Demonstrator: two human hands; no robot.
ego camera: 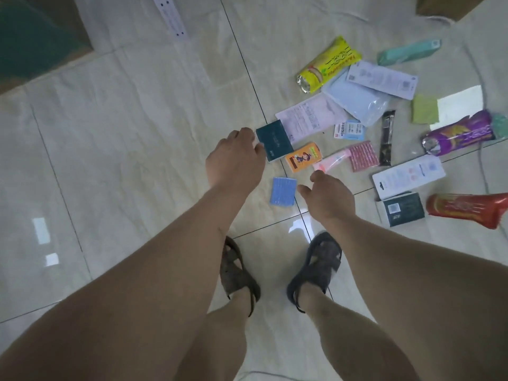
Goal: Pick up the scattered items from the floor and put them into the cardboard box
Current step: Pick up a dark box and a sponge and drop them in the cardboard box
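From my head camera, the cardboard box (450, 5) is cut off at the top right corner, only a brown edge showing. My left hand (233, 158) hides its own fingertips; they curl onto the near edge of the dark green booklet (275, 140), though I cannot tell if they grip it. My right hand (328, 195) hangs open above the floor, beside the blue pad (284, 191). The orange card (303, 156) lies between them; the red packet (470, 209) runs off the right edge
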